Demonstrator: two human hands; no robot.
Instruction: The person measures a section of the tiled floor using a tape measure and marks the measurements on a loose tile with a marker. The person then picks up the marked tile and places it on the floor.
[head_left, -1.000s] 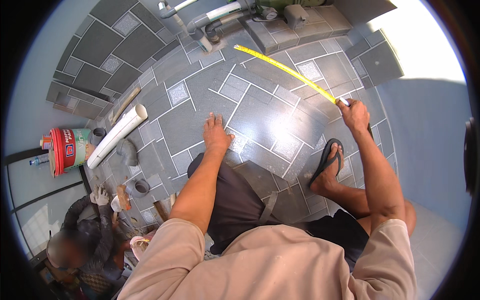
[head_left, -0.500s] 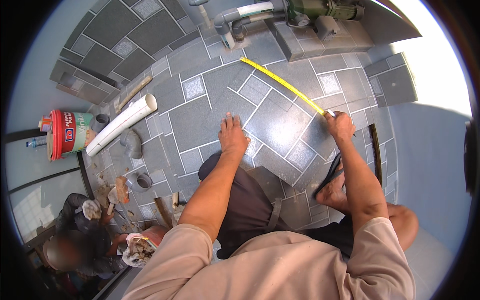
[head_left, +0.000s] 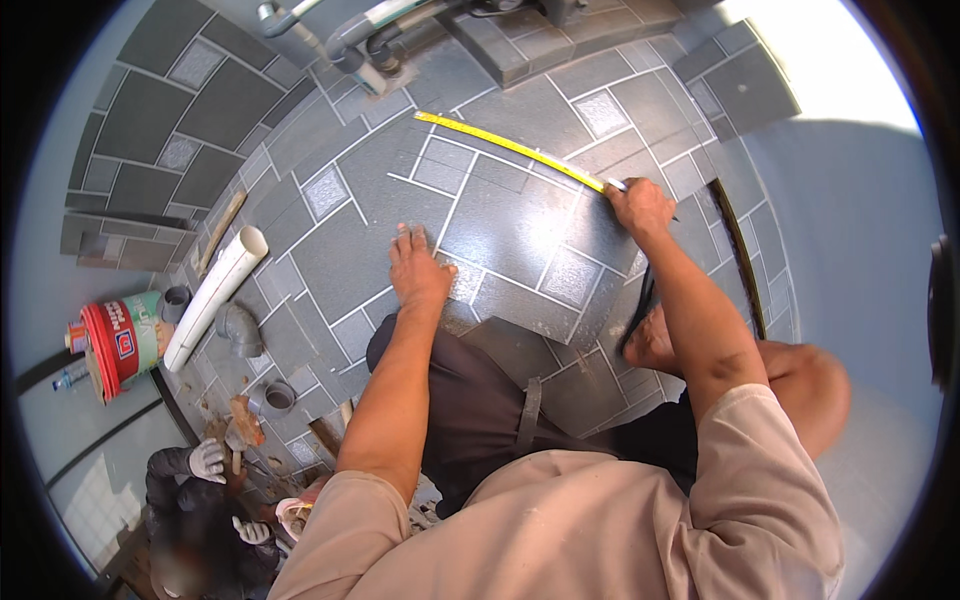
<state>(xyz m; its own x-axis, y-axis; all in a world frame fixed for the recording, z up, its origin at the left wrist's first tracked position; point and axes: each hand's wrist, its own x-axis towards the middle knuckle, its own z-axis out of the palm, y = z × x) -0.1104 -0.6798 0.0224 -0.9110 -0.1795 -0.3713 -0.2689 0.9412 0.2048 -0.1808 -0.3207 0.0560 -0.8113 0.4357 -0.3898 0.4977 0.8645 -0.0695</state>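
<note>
My left hand (head_left: 418, 270) lies on a grey patterned floor tile (head_left: 500, 240), fingers apart and holding nothing. My right hand (head_left: 643, 208) is closed on the near end of a yellow tape measure (head_left: 510, 148). Its blade stretches away to the far left, over the tile. A slim pen-like stick with a white end (head_left: 617, 184) also pokes out of the right hand, its dark tip showing past the wrist side. The tape's case is hidden by my fingers. The tile sits askew to the surrounding floor pattern, its near corner below the right hand.
To the left lie a white pipe (head_left: 215, 298), grey elbow fittings (head_left: 240, 330), a wooden stick (head_left: 222, 232) and a red-rimmed paint bucket (head_left: 105, 345). A co-worker with gloved hands (head_left: 207, 460) crouches at lower left by rubble. A narrow floor slot (head_left: 740, 260) runs at right; pipes (head_left: 350, 50) stand ahead.
The whole view has turned, so the floor and both hands sit further left in it. My hands keep their holds. The co-worker's gloved hands have shifted, and one now shows away from the tub.
</note>
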